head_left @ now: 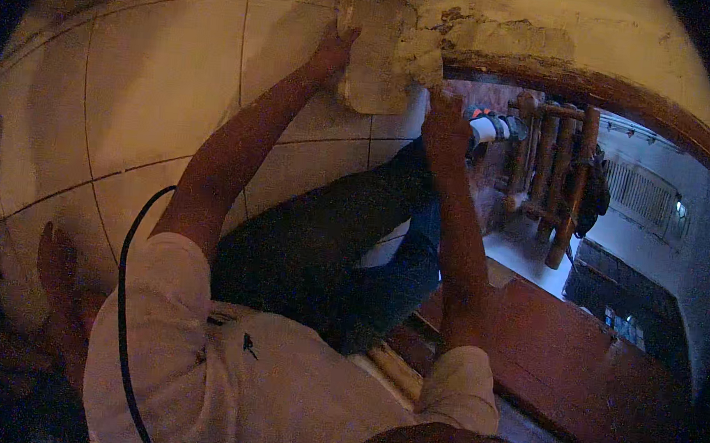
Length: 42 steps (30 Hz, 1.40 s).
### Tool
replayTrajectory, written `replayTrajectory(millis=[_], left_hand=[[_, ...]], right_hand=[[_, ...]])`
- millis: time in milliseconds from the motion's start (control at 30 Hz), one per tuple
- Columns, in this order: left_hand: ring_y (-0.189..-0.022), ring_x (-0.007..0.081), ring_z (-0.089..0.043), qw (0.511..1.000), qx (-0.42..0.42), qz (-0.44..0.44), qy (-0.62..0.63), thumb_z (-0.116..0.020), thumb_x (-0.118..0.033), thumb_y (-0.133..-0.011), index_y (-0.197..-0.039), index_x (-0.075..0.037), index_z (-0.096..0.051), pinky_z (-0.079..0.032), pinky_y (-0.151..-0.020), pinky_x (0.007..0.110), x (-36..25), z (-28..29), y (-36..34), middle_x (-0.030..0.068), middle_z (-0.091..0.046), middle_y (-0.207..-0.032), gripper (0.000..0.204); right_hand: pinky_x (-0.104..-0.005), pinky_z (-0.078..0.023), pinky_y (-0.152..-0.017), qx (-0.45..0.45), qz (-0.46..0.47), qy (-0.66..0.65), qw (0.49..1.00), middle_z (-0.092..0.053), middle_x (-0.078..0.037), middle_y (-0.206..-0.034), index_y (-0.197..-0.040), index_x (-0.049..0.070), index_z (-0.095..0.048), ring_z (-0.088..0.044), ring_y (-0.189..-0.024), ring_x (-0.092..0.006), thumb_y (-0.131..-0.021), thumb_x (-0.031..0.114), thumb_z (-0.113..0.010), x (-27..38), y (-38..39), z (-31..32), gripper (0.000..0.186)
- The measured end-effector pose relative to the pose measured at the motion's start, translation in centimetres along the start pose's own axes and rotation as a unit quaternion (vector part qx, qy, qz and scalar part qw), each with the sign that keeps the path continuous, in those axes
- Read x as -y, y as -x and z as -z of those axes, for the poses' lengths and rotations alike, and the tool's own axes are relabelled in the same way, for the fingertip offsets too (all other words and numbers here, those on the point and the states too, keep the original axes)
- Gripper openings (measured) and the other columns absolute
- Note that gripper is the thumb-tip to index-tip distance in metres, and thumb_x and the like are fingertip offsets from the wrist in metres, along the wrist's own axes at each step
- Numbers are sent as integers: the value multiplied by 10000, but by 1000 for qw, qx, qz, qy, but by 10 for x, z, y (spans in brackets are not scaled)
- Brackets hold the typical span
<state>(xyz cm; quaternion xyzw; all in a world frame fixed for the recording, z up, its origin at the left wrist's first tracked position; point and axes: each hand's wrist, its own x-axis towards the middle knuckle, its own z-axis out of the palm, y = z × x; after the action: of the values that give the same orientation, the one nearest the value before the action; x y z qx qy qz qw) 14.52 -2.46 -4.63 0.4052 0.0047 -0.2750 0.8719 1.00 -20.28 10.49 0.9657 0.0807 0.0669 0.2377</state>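
My left hand (334,49) grips the left edge of a pale, rounded rectangular slab (375,58), held against the lower wall over the tiled floor. Closed in a fist, my right hand (446,117) is just right of the slab, with a pale flat-bladed tool (425,62) extending up from it. The blade is close to the slab's right edge, and dim light blurs its outline. Behind both is a patch of rough, crumbling plaster (467,32) on the yellowish wall.
Large pale tiles (160,68) cover the floor at left. Brown wooden trim (579,81) edges an opening at right. Through it show a wooden rail frame (553,161) and a white cylinder (486,130). A reddish-brown panel (560,343) lies right of my arm. A black cable (124,288) hangs by my left sleeve.
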Motion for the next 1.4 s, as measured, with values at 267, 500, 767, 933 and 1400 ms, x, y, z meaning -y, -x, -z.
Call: replayTrajectory(millis=[267,500,767,933,1400], left_hand=[[-1223,318,-415,977,80,-36,-194,-394,-551,-900,-1423,-77,-212,-364,-1003,426,11,18,-16,198,-315,-1409,729],[-1259,331,-374,994,83,53,-57,-398,-596,-879,-1440,-86,-149,-375,-983,464,3,16,-27,205,-242,-1440,798],[-1230,349,-408,997,54,63,-7,-418,-604,-869,-1438,-62,-119,-407,-955,482,1,26,-14,224,-256,-1423,841],[-1215,350,-424,992,-35,79,-91,-451,-579,-866,-1439,-49,-59,-412,-961,461,-7,36,2,238,-271,-1406,873],[-1255,346,-373,992,21,40,-118,-561,-490,-843,-1436,-26,-23,-355,-1011,429,-25,89,48,243,-260,-1417,925]], right_hand=[[-448,-510,-632,65,-110,-35,991,-579,-168,-890,-1165,144,-552,-586,-795,-334,-799,79,-521,32,11,27,373],[-443,-480,-717,24,-79,-132,988,-600,-179,-843,-1181,91,-556,-569,-795,-365,-833,60,-470,33,38,44,360],[-380,-440,-617,-66,-141,-346,925,-629,-134,-849,-1164,39,-557,-575,-727,-272,-915,153,-461,29,51,23,290],[-287,-443,-577,63,-294,-438,847,-639,-88,-858,-1153,36,-555,-565,-653,-168,-934,209,-479,13,54,-5,289],[-200,-323,-431,33,-291,-733,614,-619,-58,-818,-1218,42,-464,-421,-506,-45,-936,217,-498,46,25,18,334]])
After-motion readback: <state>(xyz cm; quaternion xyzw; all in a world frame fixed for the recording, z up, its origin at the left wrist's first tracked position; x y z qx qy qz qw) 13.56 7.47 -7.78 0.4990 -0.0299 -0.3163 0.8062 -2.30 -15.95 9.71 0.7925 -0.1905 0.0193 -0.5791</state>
